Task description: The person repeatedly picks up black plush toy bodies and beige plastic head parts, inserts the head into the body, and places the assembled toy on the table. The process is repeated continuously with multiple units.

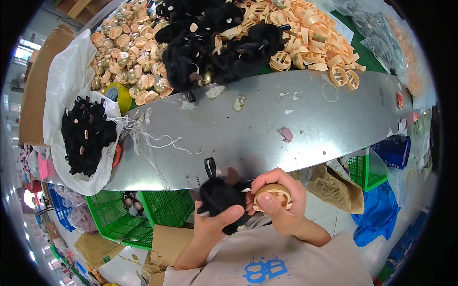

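Observation:
My left hand (212,224) is closed around a small black plush toy (220,196) with brownish ears and a black hanging loop, held at the table's near edge. In my right hand (292,202) is a round peach-coloured plastic shell (279,189), with the thumb pressed over its rim. The shell is close to the toy's right side, where my right fingertips meet the black fur. Whether the shell itself touches the toy is hidden by the fingers.
Across the metal table (214,128) lie black plush toys (191,57), gold-and-peach shells (126,52) and peach strap-like plastic parts (310,38). At left are a white sack (67,66) of black plush pieces, yellow tape (118,95) and white strings (157,143). Green crates (167,207) stand below.

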### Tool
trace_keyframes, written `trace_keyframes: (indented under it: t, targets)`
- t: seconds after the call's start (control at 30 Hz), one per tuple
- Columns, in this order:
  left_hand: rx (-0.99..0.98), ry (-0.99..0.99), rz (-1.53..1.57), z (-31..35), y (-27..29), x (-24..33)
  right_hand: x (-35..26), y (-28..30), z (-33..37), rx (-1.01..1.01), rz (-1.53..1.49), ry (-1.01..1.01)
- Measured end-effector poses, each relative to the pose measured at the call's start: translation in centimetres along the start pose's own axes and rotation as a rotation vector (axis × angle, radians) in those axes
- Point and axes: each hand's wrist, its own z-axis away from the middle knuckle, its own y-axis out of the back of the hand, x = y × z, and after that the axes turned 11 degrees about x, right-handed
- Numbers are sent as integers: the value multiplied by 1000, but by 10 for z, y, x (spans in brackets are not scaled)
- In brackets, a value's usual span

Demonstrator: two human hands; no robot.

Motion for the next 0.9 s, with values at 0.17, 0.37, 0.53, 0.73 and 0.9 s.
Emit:
trace_keyframes:
  t: [0.17, 0.37, 0.53, 0.73, 0.9]
  targets:
    - [130, -102, -143, 1, -1, -2, 1, 4, -1, 10, 188, 70]
    - [230, -226, -410, 0, -7, 0, 7, 2, -4, 68, 326, 392]
    - [184, -169, -166, 0, -8, -5, 1, -4, -3, 91, 84, 108]
    - [149, -102, -165, 4, -3, -4, 1, 2, -5, 58, 24, 48]
    - [159, -48, -190, 4, 3, -1, 3, 4, -4, 59, 109, 99]
